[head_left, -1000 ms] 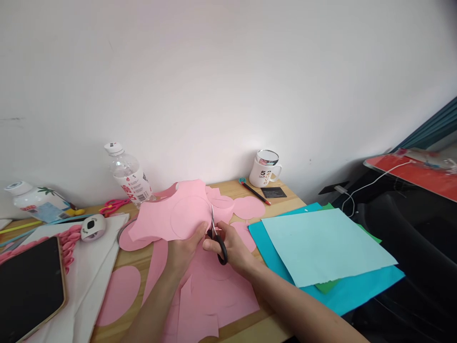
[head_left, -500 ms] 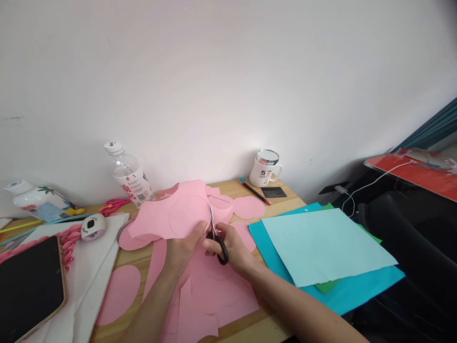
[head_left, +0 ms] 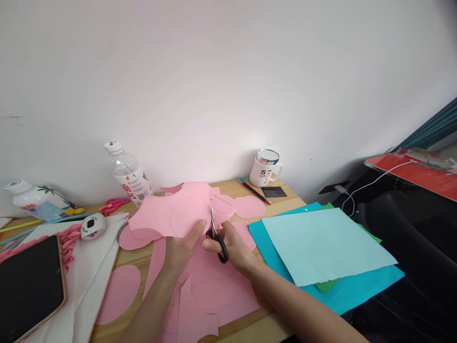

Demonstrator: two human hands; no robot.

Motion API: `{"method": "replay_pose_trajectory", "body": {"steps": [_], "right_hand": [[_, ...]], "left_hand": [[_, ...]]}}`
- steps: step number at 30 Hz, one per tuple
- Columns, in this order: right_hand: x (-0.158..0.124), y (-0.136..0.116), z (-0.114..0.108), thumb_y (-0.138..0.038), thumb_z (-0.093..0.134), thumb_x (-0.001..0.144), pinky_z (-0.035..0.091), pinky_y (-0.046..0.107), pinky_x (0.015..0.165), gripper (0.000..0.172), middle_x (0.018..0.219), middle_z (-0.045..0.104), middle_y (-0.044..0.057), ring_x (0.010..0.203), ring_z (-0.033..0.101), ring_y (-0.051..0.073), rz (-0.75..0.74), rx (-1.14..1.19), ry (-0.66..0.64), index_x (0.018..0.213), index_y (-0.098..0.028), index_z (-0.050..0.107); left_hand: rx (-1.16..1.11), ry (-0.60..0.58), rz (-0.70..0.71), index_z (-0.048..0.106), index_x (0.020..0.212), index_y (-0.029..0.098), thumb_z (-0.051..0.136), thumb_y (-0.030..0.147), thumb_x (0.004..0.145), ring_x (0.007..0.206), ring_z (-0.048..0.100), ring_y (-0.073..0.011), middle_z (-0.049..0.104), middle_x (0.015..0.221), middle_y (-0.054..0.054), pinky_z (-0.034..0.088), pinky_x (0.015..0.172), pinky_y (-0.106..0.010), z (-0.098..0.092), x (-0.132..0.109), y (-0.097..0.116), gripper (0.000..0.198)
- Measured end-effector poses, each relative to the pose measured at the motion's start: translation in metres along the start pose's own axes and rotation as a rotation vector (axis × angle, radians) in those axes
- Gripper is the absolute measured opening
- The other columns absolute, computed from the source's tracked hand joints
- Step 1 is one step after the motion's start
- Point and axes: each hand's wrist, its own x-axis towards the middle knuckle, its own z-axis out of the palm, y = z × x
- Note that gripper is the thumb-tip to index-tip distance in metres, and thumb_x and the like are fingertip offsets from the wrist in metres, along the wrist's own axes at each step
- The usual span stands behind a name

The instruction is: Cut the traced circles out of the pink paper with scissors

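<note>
My left hand grips a sheet of pink paper by its lower edge, thumb on top and the other fingers hidden beneath. A drawn circle shows on the sheet, and curved pieces are cut out of its edges. In my right hand is a pair of scissors with black handles; the blades point away from me along the right side of the circle. Under both hands lie more pink sheets. Pink paper circles rest on the table to the left and behind on the right.
A plastic bottle and a white mug stand by the wall. A pencil lies near a black card. On the right are light blue paper and darker blue sheets; on the left, a phone and a white device.
The pink sheet has turned and tilted slightly, its left side shifting and its top edge dropping a little. Both hands stay almost in place, with the scissors still at the circle's right side.
</note>
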Motion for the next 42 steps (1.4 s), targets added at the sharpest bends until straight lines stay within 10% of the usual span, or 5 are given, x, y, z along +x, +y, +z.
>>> {"method": "replay_pose_trajectory", "body": {"steps": [31,42], "right_hand": [[-0.0002,-0.0085,-0.0009,-0.047,0.079,0.059,0.032,0.023,0.049,0.041,0.055,0.043,-0.004,0.055,0.040,0.011,-0.019,-0.068,-0.061,0.063,-0.019,0.049],[0.0024,-0.0007,0.0019,-0.041,0.081,0.058,0.034,0.023,0.047,0.037,0.053,0.050,-0.003,0.052,0.045,0.011,0.016,-0.052,0.026,0.064,-0.017,0.054]], "left_hand": [[0.012,-0.002,0.061,0.060,0.116,0.019,0.082,0.031,0.054,0.117,0.056,-0.0300,0.069,0.107,-0.009,0.040,0.105,-0.043,-0.0039,0.0046,-0.0009,0.067],[0.265,0.190,0.108,0.055,0.047,0.022,0.075,0.044,0.061,0.069,0.064,-0.0256,0.057,0.048,-0.002,0.054,0.069,-0.036,-0.0034,0.0017,-0.0044,0.033]]}}
